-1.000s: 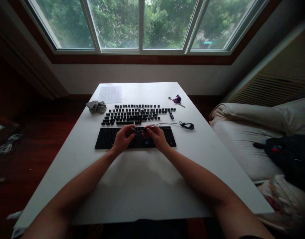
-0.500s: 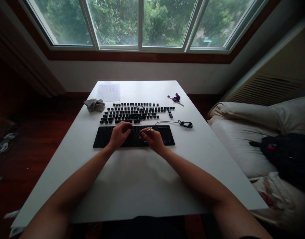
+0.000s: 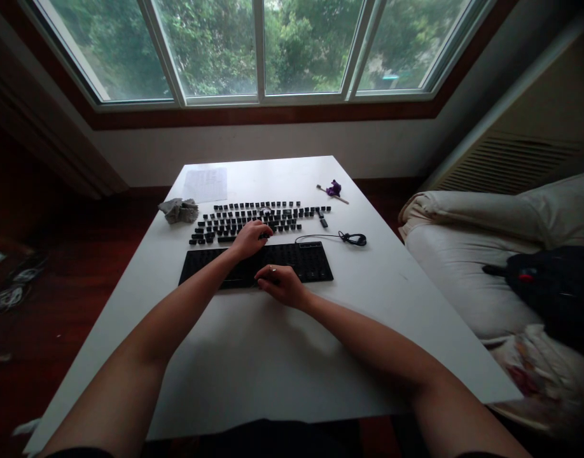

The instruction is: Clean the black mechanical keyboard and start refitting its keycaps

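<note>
A black keyboard [image 3: 315, 262] with its keycaps off lies on the white table. Behind it, loose black keycaps [image 3: 235, 224] stand in several rows. My left hand [image 3: 251, 239] reaches over the keyboard's back edge to the nearest row, its fingers closed round a dark keycap there, partly hidden by the hand. At the keyboard's front edge is my right hand [image 3: 283, 284], a ring on one finger. Its thumb and fingertips are pinched together low over the keys' area; what they hold, if anything, is too small to make out.
A coiled black cable [image 3: 353, 238] lies right of the keyboard. Farther back are a brush [image 3: 340, 198] with a purple cloth [image 3: 334, 187], a grey rag [image 3: 178, 210] and a printed sheet [image 3: 205, 184]. A sofa [image 3: 449, 254] with a black bag stands at the right.
My left hand has moved from the keyboard right and away from me to the loose keycaps. The right hand has drawn slightly back to the keyboard's front edge. The camera view has shifted slightly.
</note>
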`<state>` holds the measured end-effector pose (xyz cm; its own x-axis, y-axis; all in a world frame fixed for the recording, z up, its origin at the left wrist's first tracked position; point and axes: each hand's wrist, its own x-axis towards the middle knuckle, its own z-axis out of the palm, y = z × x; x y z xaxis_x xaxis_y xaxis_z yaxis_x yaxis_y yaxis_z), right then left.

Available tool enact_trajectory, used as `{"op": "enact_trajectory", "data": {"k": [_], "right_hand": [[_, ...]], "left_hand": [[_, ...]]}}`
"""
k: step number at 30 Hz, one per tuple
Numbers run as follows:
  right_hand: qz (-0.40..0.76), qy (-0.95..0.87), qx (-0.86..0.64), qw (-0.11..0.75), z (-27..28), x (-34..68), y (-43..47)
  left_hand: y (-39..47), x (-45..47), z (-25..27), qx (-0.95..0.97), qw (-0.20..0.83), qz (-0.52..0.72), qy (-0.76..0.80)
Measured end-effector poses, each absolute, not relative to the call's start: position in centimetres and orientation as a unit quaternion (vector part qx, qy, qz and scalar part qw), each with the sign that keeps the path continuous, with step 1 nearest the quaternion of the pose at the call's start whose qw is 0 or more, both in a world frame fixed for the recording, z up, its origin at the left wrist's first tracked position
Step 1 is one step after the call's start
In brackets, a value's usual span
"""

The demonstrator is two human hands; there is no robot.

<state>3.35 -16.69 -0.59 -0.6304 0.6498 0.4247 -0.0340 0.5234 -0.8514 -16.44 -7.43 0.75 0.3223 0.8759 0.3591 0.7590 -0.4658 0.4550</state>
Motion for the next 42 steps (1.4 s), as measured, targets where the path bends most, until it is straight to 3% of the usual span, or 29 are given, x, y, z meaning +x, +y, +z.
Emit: {"op": "enact_trajectory", "data": {"k": [16,31,42], "right_hand": [[0.411,-0.813,-0.169,0.376,0.0,4.4,-16.9],[0.418,-0.811,-0.173,0.371,-0.1,4.4,-16.9],[0.578,-0.693,-0.194,0.384,-1.2,3.8,-16.6]], "left_hand": [[-4.5,-13.8,-1.3,0.818,0.049,0.211,0.532],[-4.5,-14.1,-1.3,0.816,0.061,0.227,0.528],[-4.8,-14.3,-1.3,0.808,0.056,0.23,0.539]]}}
